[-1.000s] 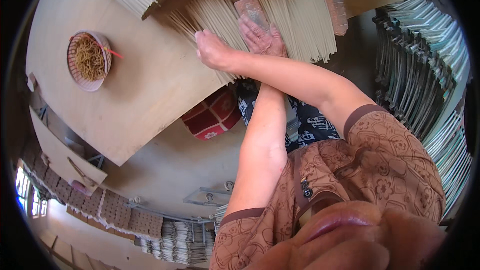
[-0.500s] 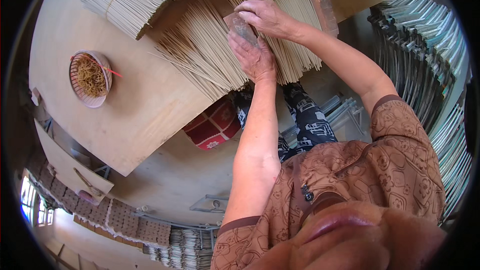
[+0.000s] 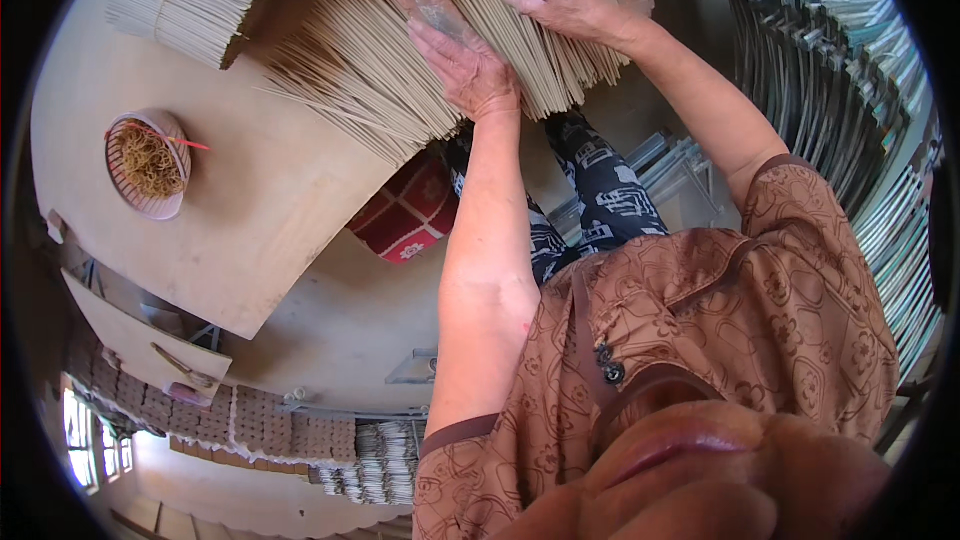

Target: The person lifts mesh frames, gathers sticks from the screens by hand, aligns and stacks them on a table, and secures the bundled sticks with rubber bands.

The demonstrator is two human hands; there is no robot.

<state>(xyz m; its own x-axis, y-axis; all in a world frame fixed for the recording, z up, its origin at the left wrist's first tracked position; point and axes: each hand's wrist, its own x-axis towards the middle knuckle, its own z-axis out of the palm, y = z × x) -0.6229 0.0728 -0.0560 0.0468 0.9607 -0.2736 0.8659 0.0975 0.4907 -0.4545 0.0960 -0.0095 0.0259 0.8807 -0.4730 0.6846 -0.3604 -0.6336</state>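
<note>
A wide fan of thin pale sticks (image 3: pixel 380 70) lies on a light wooden table (image 3: pixel 250 230). My left hand (image 3: pixel 475 75) rests palm down on the sticks, its fingers on a clear plastic sleeve (image 3: pixel 432 6) that juts out toward the far side. My right hand (image 3: pixel 562 0) sits just to its right on another layer of sticks (image 3: pixel 560 80), fingers curled down onto them. The two hands are a short gap apart. My patterned trouser legs (image 3: pixel 600 190) show below the table edge.
A tied bundle of the same sticks (image 3: pixel 190 0) lies at the far left. A round basket of rubber bands (image 3: pixel 145 165) sits on the table's left part. A red patterned cushion (image 3: pixel 405 215) is under the table. Stacked dark racks (image 3: pixel 850 90) line the right side.
My left hand has drawn back from the left of the fan to its middle with the plastic sleeve. My right hand has shifted to the right, onto the further sticks.
</note>
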